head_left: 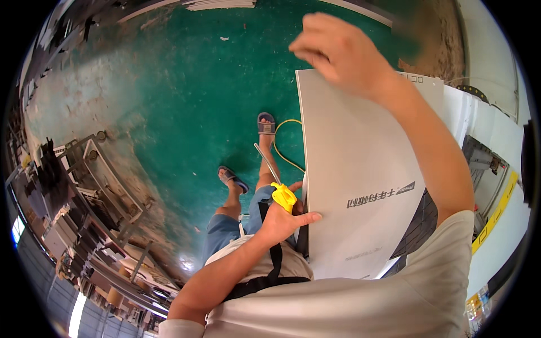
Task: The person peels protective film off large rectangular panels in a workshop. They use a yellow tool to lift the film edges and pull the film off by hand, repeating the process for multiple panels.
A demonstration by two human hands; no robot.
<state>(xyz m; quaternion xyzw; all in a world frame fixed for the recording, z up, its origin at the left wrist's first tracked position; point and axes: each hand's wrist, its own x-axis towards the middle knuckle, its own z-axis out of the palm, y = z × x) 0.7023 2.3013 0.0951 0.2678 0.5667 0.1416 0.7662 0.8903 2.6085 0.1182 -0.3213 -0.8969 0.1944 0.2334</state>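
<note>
In the head view, the left hand [282, 222] had its grip closed around a yellow blow gun [284, 197] at the near left edge of a large pale panel [360, 152]. The fingers partly covered the gun's body, so its lower part was hidden; the thumb lay over the panel's edge, on its face. The right hand [341, 50] was above the panel's far left corner, fingers bent inward and softened by blur; whether its grip held anything, I could not tell. A thin yellow hose [275, 141] curved out on the left and passed out of sight at the panel's edge, and the right forearm covered part of the panel's right side. At the left, the dark stacked pieces [51, 174] were bent by the lens and hard to make out.

The panel was flat, smooth and matt, with a straight left edge and dark printing. The gun's body looked like moulded plastic, its slim metal tube [266, 162] straight and shiny, angled far and left. The green floor [186, 101] was glossy and scuffed, and a metal-framed cart [112, 180] stood on it at the left.
</note>
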